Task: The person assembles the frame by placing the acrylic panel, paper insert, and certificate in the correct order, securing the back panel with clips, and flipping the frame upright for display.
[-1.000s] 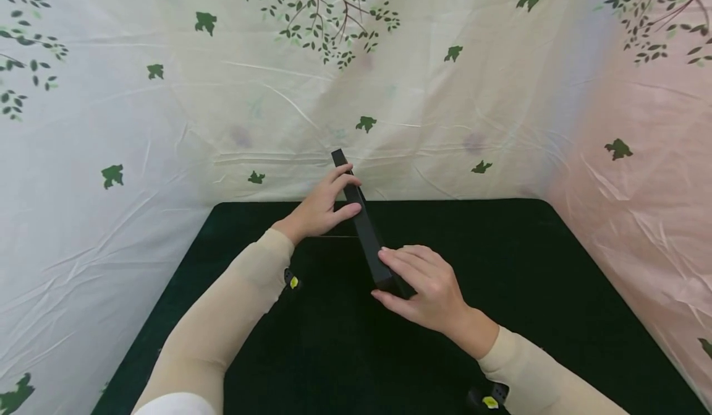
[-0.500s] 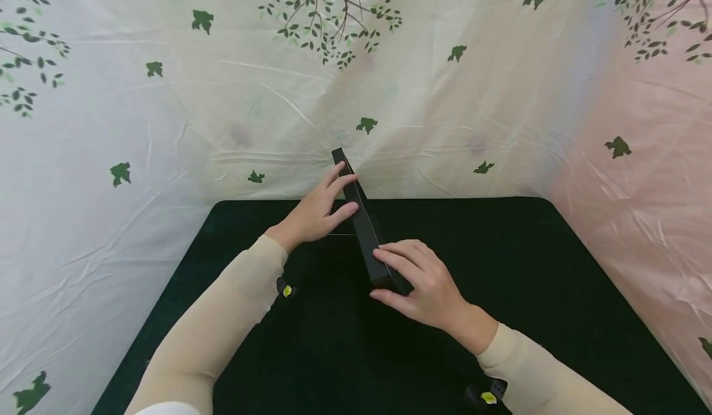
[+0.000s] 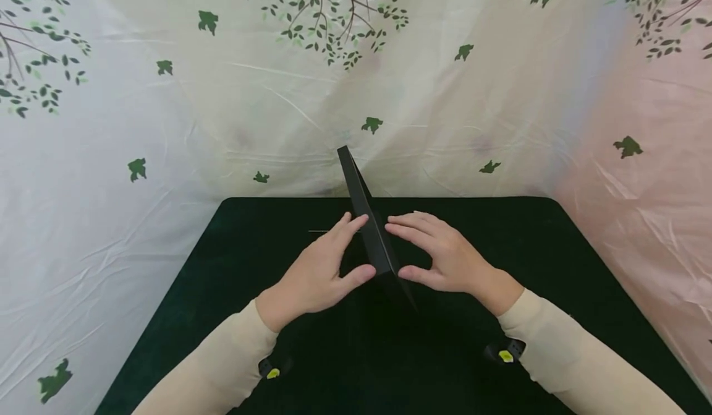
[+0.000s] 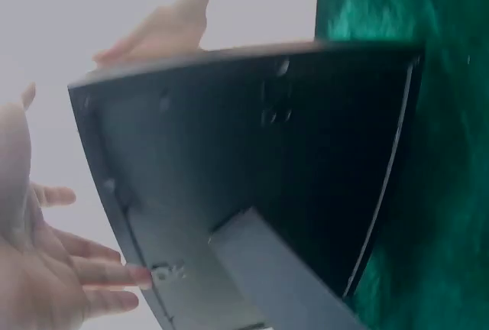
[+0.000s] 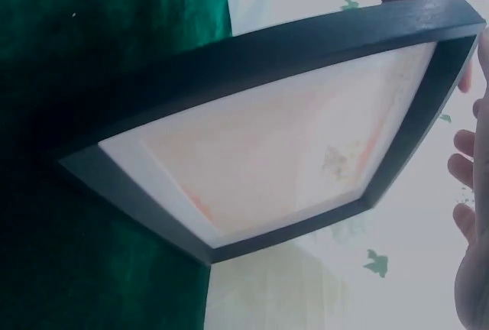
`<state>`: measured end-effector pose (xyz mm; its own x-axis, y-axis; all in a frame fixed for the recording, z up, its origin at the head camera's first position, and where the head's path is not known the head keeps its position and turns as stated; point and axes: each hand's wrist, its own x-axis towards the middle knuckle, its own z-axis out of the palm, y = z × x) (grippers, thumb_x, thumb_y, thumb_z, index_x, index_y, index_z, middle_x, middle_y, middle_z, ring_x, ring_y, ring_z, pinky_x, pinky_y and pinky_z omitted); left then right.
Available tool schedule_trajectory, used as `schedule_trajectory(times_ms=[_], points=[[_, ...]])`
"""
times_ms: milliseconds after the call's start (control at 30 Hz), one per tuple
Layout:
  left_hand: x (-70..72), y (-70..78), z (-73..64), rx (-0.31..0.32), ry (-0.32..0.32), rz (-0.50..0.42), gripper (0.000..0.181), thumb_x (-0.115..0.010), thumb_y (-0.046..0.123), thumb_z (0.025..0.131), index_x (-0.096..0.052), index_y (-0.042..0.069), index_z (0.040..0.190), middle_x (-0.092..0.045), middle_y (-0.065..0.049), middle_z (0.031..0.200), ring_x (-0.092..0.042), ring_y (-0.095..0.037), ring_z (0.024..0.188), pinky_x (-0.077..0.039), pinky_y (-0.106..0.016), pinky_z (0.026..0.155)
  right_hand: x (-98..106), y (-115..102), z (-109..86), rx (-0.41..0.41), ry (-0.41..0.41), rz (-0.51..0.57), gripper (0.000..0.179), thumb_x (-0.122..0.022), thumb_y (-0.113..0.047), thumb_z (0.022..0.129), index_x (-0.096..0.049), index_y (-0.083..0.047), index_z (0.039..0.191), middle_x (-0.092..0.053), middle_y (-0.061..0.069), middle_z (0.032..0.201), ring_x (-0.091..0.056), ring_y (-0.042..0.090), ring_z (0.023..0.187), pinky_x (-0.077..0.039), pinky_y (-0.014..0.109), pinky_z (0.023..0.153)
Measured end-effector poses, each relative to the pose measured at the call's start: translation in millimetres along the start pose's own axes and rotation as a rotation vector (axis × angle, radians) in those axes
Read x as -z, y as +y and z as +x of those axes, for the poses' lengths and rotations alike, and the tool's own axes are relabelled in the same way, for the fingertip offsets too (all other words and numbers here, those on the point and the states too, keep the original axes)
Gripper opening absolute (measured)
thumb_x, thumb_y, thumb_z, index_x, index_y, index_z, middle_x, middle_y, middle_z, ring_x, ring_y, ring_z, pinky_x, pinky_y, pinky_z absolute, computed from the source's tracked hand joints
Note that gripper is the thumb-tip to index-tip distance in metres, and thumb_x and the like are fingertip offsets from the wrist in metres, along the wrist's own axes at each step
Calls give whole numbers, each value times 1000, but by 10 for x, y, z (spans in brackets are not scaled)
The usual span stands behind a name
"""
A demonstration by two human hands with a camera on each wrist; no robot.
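A black picture frame (image 3: 361,208) stands upright, edge-on to me, on the dark green cloth. Its back (image 4: 306,131), with a stand leg (image 4: 279,273) folded out, fills the left wrist view. The right wrist view shows its front, a pale picture (image 5: 283,147) behind the pane. My left hand (image 3: 317,273) is on the back side, fingers extended, the fingertips at or very near the edge. On the front side my right hand (image 3: 458,254) has its fingers nearly straight, close beside the frame; whether they touch it I cannot tell.
The table (image 3: 473,365) has a dark green cover with rounded far corners. Behind it and at both sides hang pale curtains (image 3: 300,106) printed with leaves and branches. A thin pale line (image 3: 319,231) shows left of the frame.
My left hand has slid from the frame's far upper part toward its near end. The right hand has let go of the near corner and moved up and to the right.
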<state>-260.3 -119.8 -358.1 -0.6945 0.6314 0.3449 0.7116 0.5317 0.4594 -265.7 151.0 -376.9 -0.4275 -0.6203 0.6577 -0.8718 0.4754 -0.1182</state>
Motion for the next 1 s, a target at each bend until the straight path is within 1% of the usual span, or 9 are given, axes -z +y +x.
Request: schedule_trajectory(times_ms=[133, 200, 300, 433, 533, 633, 767, 867, 1000], points=[[-99, 82, -31, 18, -2, 20, 81, -45, 66, 91, -20, 22, 154, -33, -5, 154, -31, -26, 140, -34, -48, 108, -36, -46, 16, 15, -54, 13, 63, -57, -50, 93, -51, -8, 139, -51, 7, 141, -46, 24, 129, -36, 37, 107], [-138, 109, -38, 26, 7, 20, 81, -45, 67, 91, -22, 22, 154, -36, -3, 152, -33, -25, 139, -34, -49, 108, -56, -60, 14, 16, -63, 17, 61, -55, -48, 95, -50, -8, 140, -50, 7, 142, -46, 25, 130, -35, 38, 108], [-183, 161, -38, 15, 31, 12, 80, -45, 66, 91, -26, 20, 153, -38, -4, 151, -39, -25, 135, -36, -49, 106, -51, -38, 0, 0, -74, -2, 58, -51, -47, 97, -49, -8, 141, -49, 6, 143, -45, 25, 131, -36, 40, 108], [-225, 223, -26, -25, 96, 3, 76, -48, 63, 91, -33, 17, 150, -42, -9, 147, -48, -24, 127, -42, -46, 101, 3, 95, 31, -50, -108, -78, 58, -48, -49, 98, -47, -13, 143, -46, 2, 146, -42, 22, 133, -36, 43, 107], [-248, 258, -32, -28, 130, -2, 73, -49, 60, 92, -36, 16, 149, -44, -9, 145, -50, -23, 124, -44, -43, 99, 21, 251, 126, -66, -146, -139, 59, -51, -49, 97, -44, -16, 145, -44, 1, 147, -41, 21, 134, -36, 43, 107], [-267, 309, -53, 0, 129, -7, 73, -49, 60, 93, -35, 16, 149, -40, -9, 148, -49, -24, 125, -44, -43, 98, -2, 414, 254, -36, -172, -172, 61, -56, -47, 95, -43, -16, 146, -44, 3, 147, -41, 22, 134, -37, 43, 106], [-285, 386, -66, 48, 103, -19, 76, -47, 64, 92, -33, 16, 149, -33, -10, 152, -48, -25, 125, -45, -42, 97, -59, 552, 418, 24, -181, -187, 63, -60, -43, 94, -41, -15, 147, -43, 6, 148, -44, 23, 132, -39, 43, 105], [-292, 443, -76, 75, 84, -66, 75, -46, 64, 92, -32, 16, 149, -30, -12, 153, -51, -24, 121, -48, -40, 94, -107, 589, 516, 66, -186, -208, 64, -60, -42, 94, -40, -15, 148, -41, 5, 150, -45, 23, 130, -41, 41, 104], [-277, 498, -109, 91, 90, -150, 68, -50, 53, 94, -30, 17, 148, -31, -11, 150, -53, -19, 114, -50, -35, 90, -176, 597, 612, 105, -209, -242, 64, -58, -43, 95, -37, -16, 149, -38, 3, 151, -44, 21, 131, -40, 38, 105]])
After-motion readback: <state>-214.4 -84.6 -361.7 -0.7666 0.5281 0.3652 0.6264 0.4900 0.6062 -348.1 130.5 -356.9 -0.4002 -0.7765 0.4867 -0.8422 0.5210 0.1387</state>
